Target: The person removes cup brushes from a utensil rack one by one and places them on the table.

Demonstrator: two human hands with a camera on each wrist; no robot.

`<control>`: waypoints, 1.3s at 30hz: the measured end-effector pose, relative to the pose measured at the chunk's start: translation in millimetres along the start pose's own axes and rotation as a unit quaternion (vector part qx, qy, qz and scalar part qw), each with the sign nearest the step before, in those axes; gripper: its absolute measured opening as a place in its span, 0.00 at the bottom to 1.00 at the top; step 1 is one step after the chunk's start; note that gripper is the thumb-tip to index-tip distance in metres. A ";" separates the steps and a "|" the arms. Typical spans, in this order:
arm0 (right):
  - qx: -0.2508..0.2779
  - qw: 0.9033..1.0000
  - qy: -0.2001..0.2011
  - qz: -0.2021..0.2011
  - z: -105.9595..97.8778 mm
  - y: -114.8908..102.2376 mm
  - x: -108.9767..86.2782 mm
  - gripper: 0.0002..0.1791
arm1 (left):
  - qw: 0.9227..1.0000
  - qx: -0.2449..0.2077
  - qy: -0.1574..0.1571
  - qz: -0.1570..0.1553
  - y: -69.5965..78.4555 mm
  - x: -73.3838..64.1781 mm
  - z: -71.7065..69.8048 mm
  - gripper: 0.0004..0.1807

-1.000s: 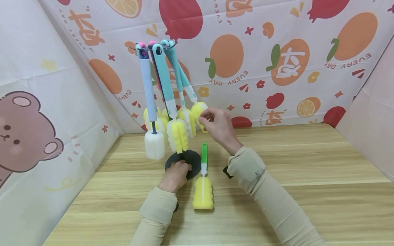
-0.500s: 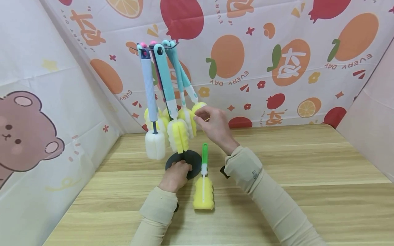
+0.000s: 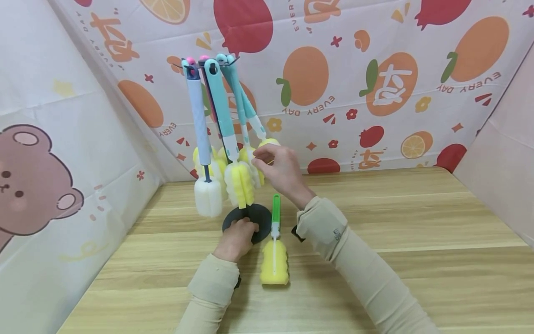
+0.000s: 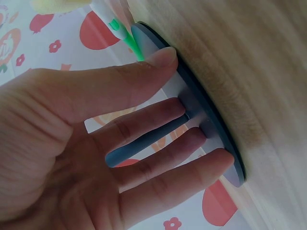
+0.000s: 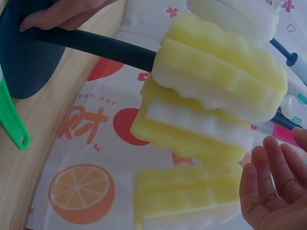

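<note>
Only my left wrist view shows my left hand (image 3: 236, 237), fingers straight and spread, pressing the round base (image 3: 263, 221). Above it hang sponge brushes (image 3: 239, 183), beside my right hand (image 3: 282, 169), fingers loosely extended; behind the base, the backdrop (image 3: 348, 79) reads "EVERY DAY".

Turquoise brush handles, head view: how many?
3 clearly: front handle, second handle and third handle behind it to the right. Another may hide behind the blue handle.
</note>
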State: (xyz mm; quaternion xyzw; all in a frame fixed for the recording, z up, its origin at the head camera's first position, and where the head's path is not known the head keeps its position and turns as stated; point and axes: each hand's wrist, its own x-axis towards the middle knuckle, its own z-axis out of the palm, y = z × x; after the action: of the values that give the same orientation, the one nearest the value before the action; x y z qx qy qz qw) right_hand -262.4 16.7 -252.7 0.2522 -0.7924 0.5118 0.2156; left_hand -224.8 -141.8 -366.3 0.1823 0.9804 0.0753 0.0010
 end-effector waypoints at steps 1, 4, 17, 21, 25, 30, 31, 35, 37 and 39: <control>-0.003 1.000 -0.002 0.000 1.0 -0.4 0.4 0.09 | 1.000 0.000 0.000 0.000 0.1 0.0 -0.1 0.13; -0.020 1.000 -0.011 0.002 3.7 -1.4 1.3 0.09 | 1.000 0.001 0.000 -0.001 0.2 0.2 -0.2 0.13; -0.003 1.000 -0.026 -0.009 11.9 -7.7 4.3 0.14 | 1.000 -0.002 -0.004 -0.004 0.3 0.3 -0.5 0.13; -0.001 0.999 -0.033 -0.010 14.7 -9.3 5.5 0.16 | 1.000 -0.003 -0.005 -0.005 -0.3 0.5 -0.3 0.13; -0.006 0.999 -0.037 -0.011 16.2 -11.8 7.0 0.16 | 1.000 -0.002 -0.006 -0.005 -0.4 0.7 -0.3 0.13; -0.016 0.999 -0.039 -0.002 17.3 -15.4 9.9 0.16 | 1.000 -0.001 -0.006 -0.005 -0.7 0.9 0.1 0.13; -0.016 0.999 -0.039 -0.001 17.5 -16.1 10.7 0.16 | 1.000 -0.002 -0.006 -0.005 -0.6 0.9 0.0 0.13; -0.003 0.999 -0.040 0.001 19.0 -18.5 14.3 0.17 | 1.000 -0.003 -0.005 -0.005 -0.5 0.9 0.1 0.13; 0.008 0.999 -0.041 0.000 19.9 -19.8 15.9 0.17 | 1.000 -0.003 -0.004 -0.004 -0.5 0.8 0.2 0.13; 0.016 0.999 -0.041 0.002 21.1 -21.4 17.2 0.17 | 1.000 -0.003 -0.004 -0.005 -0.6 0.8 0.3 0.13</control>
State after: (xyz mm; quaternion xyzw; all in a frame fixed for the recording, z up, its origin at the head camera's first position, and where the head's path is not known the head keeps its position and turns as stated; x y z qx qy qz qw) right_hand -264.3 -13.2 -235.4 0.2752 -0.7929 0.5138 0.1777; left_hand -225.7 -142.0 -366.7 0.1779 0.9810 0.0774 0.0059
